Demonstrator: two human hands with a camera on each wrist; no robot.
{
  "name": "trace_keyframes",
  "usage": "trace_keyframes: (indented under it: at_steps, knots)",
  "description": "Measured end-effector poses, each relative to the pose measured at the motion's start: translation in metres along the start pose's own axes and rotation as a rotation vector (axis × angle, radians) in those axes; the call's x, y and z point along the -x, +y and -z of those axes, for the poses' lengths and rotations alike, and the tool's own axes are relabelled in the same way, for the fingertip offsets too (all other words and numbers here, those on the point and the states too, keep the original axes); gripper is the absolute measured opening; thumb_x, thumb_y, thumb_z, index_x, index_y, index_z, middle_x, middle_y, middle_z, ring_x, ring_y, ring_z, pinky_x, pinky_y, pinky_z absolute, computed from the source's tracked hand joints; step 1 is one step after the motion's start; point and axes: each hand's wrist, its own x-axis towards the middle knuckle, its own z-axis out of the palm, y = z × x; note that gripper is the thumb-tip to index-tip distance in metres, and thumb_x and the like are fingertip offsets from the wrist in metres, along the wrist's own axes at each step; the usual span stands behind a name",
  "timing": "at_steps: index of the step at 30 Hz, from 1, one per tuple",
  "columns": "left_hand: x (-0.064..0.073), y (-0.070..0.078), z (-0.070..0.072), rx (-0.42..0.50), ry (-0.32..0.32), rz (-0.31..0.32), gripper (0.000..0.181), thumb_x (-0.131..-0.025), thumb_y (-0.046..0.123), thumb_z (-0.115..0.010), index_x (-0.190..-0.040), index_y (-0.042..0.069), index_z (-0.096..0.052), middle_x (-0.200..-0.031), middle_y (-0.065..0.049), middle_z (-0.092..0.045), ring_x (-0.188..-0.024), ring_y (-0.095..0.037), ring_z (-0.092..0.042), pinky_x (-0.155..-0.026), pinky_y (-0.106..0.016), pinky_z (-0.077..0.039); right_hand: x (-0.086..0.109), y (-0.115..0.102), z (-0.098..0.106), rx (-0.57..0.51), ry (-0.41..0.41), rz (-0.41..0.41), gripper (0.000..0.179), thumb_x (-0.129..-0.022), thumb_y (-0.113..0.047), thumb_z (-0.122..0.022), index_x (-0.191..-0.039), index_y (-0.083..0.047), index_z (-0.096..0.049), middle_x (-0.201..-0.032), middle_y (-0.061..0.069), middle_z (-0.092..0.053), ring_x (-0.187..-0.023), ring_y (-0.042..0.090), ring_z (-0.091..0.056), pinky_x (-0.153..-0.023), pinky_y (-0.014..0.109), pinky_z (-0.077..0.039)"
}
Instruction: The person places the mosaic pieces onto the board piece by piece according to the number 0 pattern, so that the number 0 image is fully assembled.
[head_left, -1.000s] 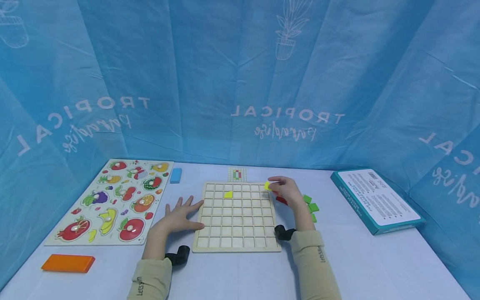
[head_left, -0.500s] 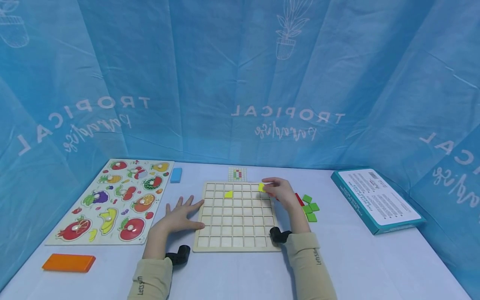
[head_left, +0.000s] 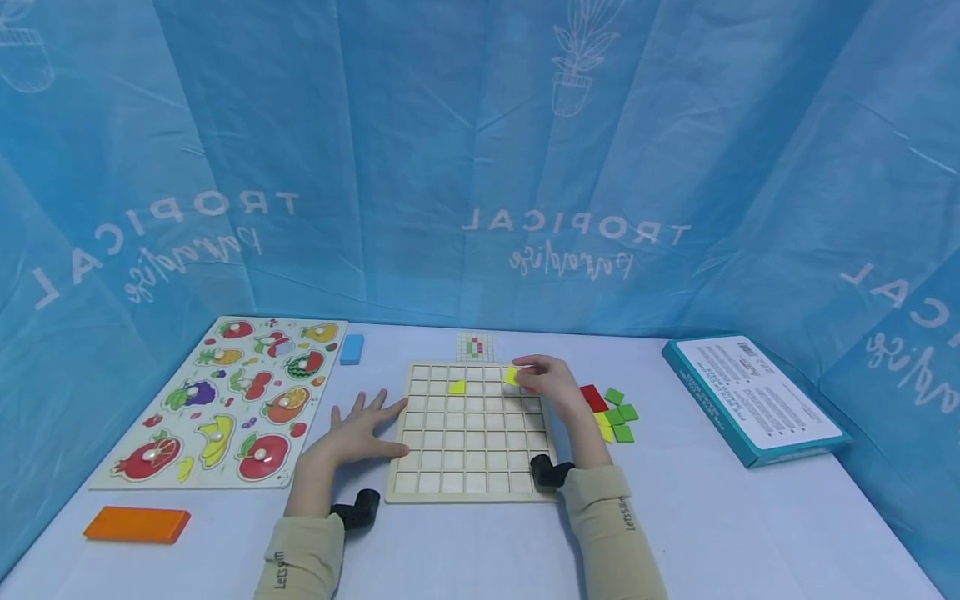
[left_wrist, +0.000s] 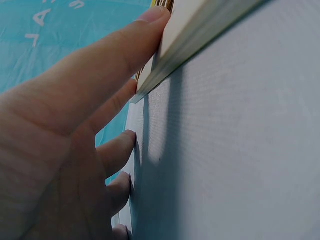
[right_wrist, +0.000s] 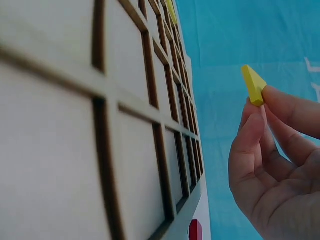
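A pale wooden grid board (head_left: 465, 437) lies on the table in front of the person. My right hand (head_left: 551, 383) pinches a yellow tile (right_wrist: 255, 86) between thumb and fingertips, raised above the board's upper right cells. Another yellow tile (head_left: 457, 387) sits in a cell of the second row. The left hand (head_left: 358, 437) has its fingers spread, with the thumb and index fingertip touching the board's left edge. In the left wrist view the thumb (left_wrist: 115, 60) presses against the board's side.
Beyond the board lies a small pattern card (head_left: 475, 347). Red tiles (head_left: 593, 398), green tiles (head_left: 624, 412) and yellow tiles lie to the right. A teal box (head_left: 753, 402) is farther right. A fruit puzzle (head_left: 225, 400), blue block (head_left: 352, 350) and orange block (head_left: 137, 525) are left.
My right hand has moved left over the board with the yellow tile, bringing more red and yellow tiles into sight. The left hand stays in place at the board's edge.
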Motion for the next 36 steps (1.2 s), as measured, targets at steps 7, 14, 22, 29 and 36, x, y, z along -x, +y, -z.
trace_keyframes:
  at_steps: [7, 14, 22, 29, 36]
  knots:
    - [0.001, 0.001, 0.002, 0.007, 0.004, -0.002, 0.085, -0.073, 0.045, -0.072, -0.143, 0.011, -0.036, -0.149, -0.026, -0.016, -0.135, -0.05, 0.002, -0.1, -0.07, 0.008, 0.001, -0.002, -0.007, 0.034, -0.004, 0.01, 0.025, -0.085, -0.006, -0.063, -0.111, -0.004, -0.064, -0.099, 0.012, -0.062, -0.086, 0.018, -0.06, -0.081, 0.035, -0.053]
    - [0.002, 0.002, 0.002, 0.008, 0.006, -0.006, 0.085, -0.073, 0.044, -0.072, -0.142, 0.011, -0.036, -0.149, -0.026, -0.017, -0.135, -0.051, 0.002, -0.1, -0.071, 0.008, -0.001, -0.001, -0.012, 0.044, -0.005, 0.018, 0.022, -0.085, -0.004, -0.063, -0.107, -0.003, -0.063, -0.094, 0.012, -0.062, -0.081, 0.017, -0.059, -0.079, 0.036, -0.053]
    - [0.002, 0.002, 0.001, 0.013, 0.0, -0.003, 0.085, -0.073, 0.044, -0.073, -0.142, 0.011, -0.036, -0.149, -0.027, -0.017, -0.135, -0.051, 0.002, -0.1, -0.071, 0.008, -0.008, 0.0, -0.019, 0.085, -0.02, 0.019, 0.019, -0.084, -0.005, -0.064, -0.103, -0.002, -0.065, -0.092, 0.011, -0.063, -0.08, 0.019, -0.06, -0.073, 0.032, -0.054]
    - [0.002, 0.002, 0.001, 0.011, 0.001, -0.008, 0.085, -0.073, 0.044, -0.073, -0.142, 0.011, -0.036, -0.149, -0.026, -0.017, -0.135, -0.051, 0.002, -0.1, -0.071, 0.008, -0.018, 0.001, -0.024, 0.168, -0.023, -0.003, 0.016, -0.083, -0.003, -0.064, -0.099, -0.002, -0.067, -0.087, 0.01, -0.063, -0.072, 0.016, -0.059, -0.065, 0.024, -0.053]
    - [0.002, 0.0, 0.002, 0.006, 0.002, -0.016, 0.085, -0.074, 0.045, -0.072, -0.142, 0.011, -0.036, -0.149, -0.027, -0.017, -0.135, -0.051, 0.002, -0.099, -0.071, 0.007, -0.021, -0.002, -0.026, 0.327, -0.042, 0.025, 0.01, -0.083, -0.005, -0.065, -0.092, -0.004, -0.069, -0.082, 0.007, -0.063, -0.066, 0.013, -0.057, -0.061, 0.023, -0.051]
